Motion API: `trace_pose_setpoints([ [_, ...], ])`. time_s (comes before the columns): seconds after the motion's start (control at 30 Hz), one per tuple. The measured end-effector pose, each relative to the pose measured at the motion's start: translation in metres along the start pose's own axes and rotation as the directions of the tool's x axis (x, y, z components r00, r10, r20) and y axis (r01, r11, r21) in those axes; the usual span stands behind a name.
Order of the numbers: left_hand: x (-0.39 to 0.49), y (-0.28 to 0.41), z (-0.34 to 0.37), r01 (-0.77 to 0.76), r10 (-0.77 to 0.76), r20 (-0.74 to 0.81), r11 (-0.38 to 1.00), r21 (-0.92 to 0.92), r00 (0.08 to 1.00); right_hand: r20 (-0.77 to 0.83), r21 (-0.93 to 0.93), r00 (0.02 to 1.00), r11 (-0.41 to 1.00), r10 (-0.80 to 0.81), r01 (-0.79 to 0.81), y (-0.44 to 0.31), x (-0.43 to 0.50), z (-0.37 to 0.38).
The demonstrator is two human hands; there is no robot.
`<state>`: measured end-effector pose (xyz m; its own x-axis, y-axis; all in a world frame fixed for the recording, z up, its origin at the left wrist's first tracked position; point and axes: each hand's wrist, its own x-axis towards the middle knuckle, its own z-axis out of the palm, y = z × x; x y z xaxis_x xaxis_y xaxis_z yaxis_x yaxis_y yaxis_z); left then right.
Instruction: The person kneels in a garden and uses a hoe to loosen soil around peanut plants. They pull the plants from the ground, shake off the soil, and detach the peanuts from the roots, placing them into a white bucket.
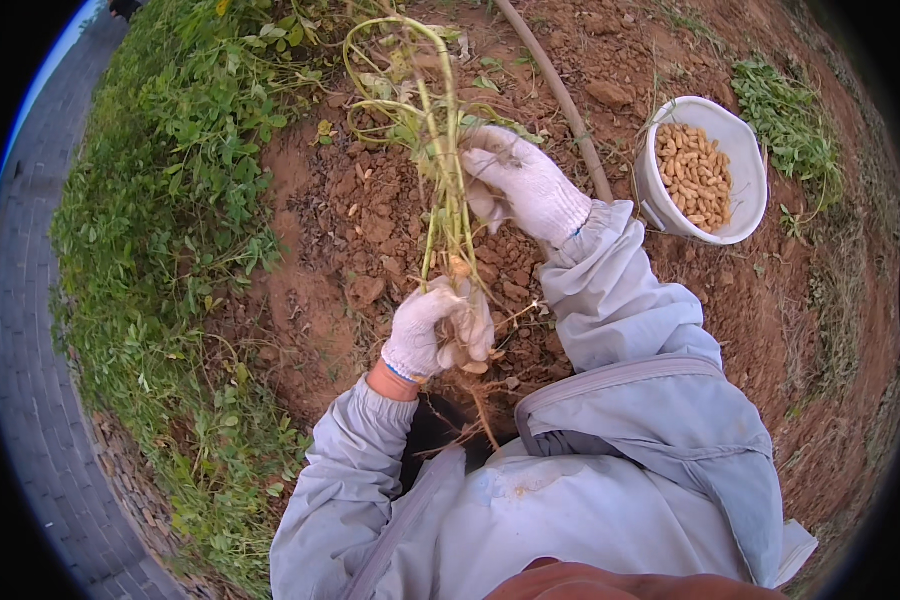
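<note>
An uprooted peanut plant [450,165] is held upright before me, its yellow-green stems above and its thin roots [484,412] hanging below. My left hand [439,326], in a white knit glove, is closed around the base of the stems, with pale peanut pods at its fingers. Higher up and to the right, my right hand [521,180], gloved alike, has its fingers curled beside the stems; whether it grips any of them is unclear. To the right, a white plastic bucket [750,202] stands on the soil, partly filled with peanuts in their shells [694,176].
Leafy green plants [187,202] grow along the left, beside a paved path [26,300]. A long wooden pole [562,90] lies on the reddish soil [367,247] left of the bucket. Pulled greenery [791,124] lies behind the bucket at the right.
</note>
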<state>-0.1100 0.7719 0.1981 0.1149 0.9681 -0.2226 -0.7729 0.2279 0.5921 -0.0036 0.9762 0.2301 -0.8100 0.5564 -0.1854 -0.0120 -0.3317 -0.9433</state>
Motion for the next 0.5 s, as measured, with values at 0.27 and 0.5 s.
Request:
trace_pose_setpoints([
  [0.27, 0.007, 0.011, 0.020, -0.025, 0.101, -0.228, 0.950, 0.311, 0.968, -0.056, 0.204, 0.998, 0.979, 0.026, -0.014, 0.010, -0.001, -0.008],
  [0.5, 0.005, 0.011, 0.015, -0.072, 0.151, -0.253, 0.952, 0.296, 0.956, -0.075, -0.044, 0.997, 0.999, -0.013, 0.010, 0.007, -0.001, -0.004],
])
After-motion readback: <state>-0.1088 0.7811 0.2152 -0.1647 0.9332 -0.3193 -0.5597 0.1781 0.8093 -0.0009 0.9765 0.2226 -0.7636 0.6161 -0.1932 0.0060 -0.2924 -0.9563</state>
